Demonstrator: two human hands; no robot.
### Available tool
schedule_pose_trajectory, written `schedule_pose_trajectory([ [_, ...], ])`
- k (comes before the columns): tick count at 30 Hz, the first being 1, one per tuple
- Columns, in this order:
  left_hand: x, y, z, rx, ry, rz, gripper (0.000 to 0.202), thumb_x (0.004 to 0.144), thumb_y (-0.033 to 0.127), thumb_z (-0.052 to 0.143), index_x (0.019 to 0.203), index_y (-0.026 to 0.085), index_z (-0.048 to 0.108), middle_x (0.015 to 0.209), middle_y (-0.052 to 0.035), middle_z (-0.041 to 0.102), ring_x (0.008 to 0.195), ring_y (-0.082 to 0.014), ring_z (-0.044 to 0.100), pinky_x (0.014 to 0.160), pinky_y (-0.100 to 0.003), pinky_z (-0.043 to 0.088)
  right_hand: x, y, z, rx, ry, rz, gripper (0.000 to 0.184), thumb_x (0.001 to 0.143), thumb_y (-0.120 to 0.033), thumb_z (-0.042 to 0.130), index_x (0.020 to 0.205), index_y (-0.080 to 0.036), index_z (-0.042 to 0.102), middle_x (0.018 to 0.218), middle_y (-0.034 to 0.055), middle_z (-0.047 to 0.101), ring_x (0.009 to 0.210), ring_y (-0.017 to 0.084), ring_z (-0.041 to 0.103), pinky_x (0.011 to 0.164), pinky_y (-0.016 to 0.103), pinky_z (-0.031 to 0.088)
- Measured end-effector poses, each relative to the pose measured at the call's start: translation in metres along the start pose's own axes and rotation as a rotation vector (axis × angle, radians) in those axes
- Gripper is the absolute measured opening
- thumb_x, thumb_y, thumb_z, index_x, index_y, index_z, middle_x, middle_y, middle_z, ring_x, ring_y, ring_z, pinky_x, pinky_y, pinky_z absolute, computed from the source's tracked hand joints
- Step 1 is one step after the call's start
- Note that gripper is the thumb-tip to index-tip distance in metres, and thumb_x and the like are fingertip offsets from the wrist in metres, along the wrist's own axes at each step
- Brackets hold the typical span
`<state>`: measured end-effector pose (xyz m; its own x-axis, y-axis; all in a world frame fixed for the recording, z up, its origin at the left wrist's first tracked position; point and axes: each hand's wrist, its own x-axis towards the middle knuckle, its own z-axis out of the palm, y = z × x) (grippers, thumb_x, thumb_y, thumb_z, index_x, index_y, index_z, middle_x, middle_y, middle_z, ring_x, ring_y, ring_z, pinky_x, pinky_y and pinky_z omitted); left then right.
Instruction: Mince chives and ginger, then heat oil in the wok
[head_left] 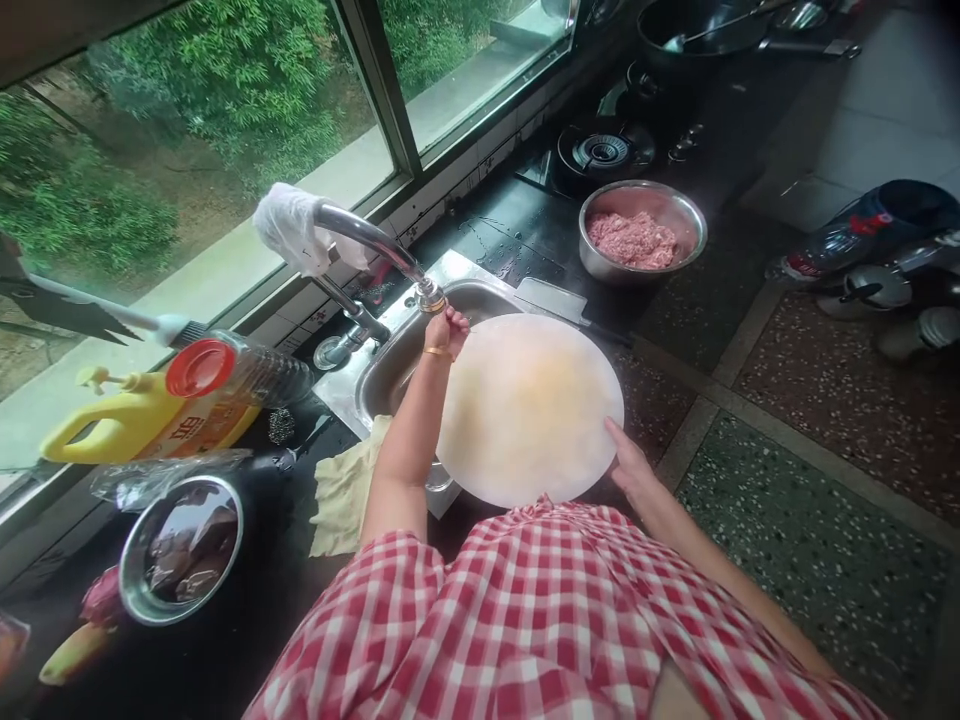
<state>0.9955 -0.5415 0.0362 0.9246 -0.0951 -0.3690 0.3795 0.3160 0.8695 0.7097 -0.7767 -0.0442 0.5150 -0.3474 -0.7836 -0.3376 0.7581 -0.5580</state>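
A round white board (536, 410), with yellowish stains across its middle, is tilted over the near right side of the steel sink (469, 290). My right hand (630, 465) grips its right rim, thumb on the upper face and the other fingers hidden underneath. My left hand (448, 332), wearing a gold bangle, is closed at the board's upper left edge, right below the nozzle of the curved faucet (375, 232). What its curled fingers hold, if anything, is hidden. White cloth or plastic wraps the faucet's bend.
Beyond the sink, a cleaver (551, 298) lies near a steel bowl of minced meat (634, 240). A gas burner (604, 150) and a wok (697, 30) stand farther back. Left are a pale cloth (345, 490), a yellow jug (142, 415), a clear red-lidded jar (262, 370) and a metal bowl (124, 590).
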Motion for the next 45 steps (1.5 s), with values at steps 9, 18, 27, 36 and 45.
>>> schedule_pose_trajectory([
  [9,-0.123,-0.080,0.026,1.027,-0.463,0.364,0.048,0.085,0.054,0.037,0.115,0.020,0.053,0.129,-0.0128,0.049,0.126,-0.0245,0.038,0.105,-0.043,0.030,-0.003,-0.004,0.003,-0.005,0.021,-0.003,0.019,0.074,-0.026,0.064,0.090,-0.015,0.066,0.085,0.0055,0.072,0.078,0.018,0.067,0.073,0.028,0.057],
  [18,-0.112,-0.124,-0.002,1.602,-0.662,0.472,0.061,0.087,0.046,0.031,0.141,0.018,0.026,0.148,-0.0093,0.022,0.138,-0.0233,0.015,0.112,-0.042,0.012,0.006,-0.002,-0.002,-0.012,0.037,-0.025,0.025,0.072,-0.027,0.067,0.094,-0.015,0.065,0.085,0.0044,0.072,0.079,0.018,0.067,0.075,0.030,0.056],
  [27,-0.055,-0.057,-0.056,1.786,-0.111,0.297,0.059,0.089,0.041,0.027,0.142,0.015,0.024,0.150,-0.0114,0.012,0.139,-0.0275,0.006,0.110,-0.052,0.004,0.007,-0.003,-0.001,0.016,0.020,-0.008,0.023,0.073,-0.026,0.066,0.093,-0.014,0.066,0.082,0.0055,0.072,0.075,0.018,0.068,0.075,0.031,0.056],
  [36,-0.094,-0.176,0.122,1.591,-1.056,0.745,0.058,0.088,0.044,0.030,0.141,0.019,0.027,0.149,-0.0058,0.021,0.138,-0.0199,0.016,0.112,-0.038,0.012,-0.001,-0.004,0.008,0.026,0.021,-0.039,0.026,0.075,-0.032,0.065,0.095,-0.015,0.066,0.086,0.0062,0.072,0.084,0.018,0.067,0.075,0.028,0.056],
  [45,0.041,-0.061,0.016,1.722,-0.222,0.223,0.056,0.089,0.048,0.023,0.137,0.021,0.035,0.136,-0.0103,0.044,0.124,-0.0276,0.041,0.102,-0.043,0.030,0.001,-0.002,0.005,0.005,0.092,-0.048,0.029,0.073,-0.032,0.068,0.094,-0.013,0.066,0.094,0.0081,0.071,0.088,0.019,0.066,0.074,0.028,0.057],
])
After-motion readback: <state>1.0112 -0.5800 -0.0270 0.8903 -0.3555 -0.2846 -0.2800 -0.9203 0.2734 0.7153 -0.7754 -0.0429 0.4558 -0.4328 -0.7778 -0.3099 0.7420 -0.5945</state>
